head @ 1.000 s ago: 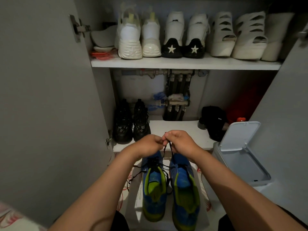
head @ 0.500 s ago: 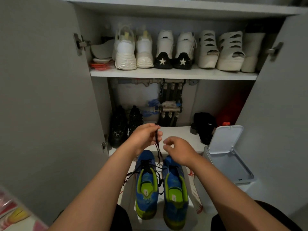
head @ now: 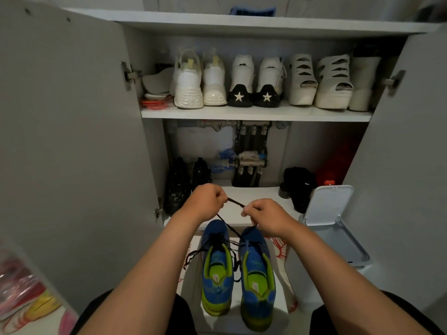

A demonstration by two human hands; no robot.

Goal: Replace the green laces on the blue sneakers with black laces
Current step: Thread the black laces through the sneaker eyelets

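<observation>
Two blue sneakers with lime-green lining stand side by side on a white box, toes away from me: the left sneaker [head: 216,267] and the right sneaker [head: 257,274]. A black lace [head: 235,203] is stretched between my hands above the toes. My left hand [head: 205,201] pinches one end and my right hand [head: 262,216] pinches the other. Black strands run down from my hands to the eyelets, and loose black lace hangs at the left sneaker's sides.
An open cupboard stands ahead, its doors [head: 79,141] swung out left and right. White shoes [head: 191,81] line the upper shelf; black shoes [head: 177,184] and pipes sit below. A white bin with raised lid [head: 326,209] stands at my right. A plastic bag [head: 21,286] lies at lower left.
My hands were together over the toes, then drew apart; now both pinch the black lace, pulled taut between them. The view has tilted up and back from the cupboard.
</observation>
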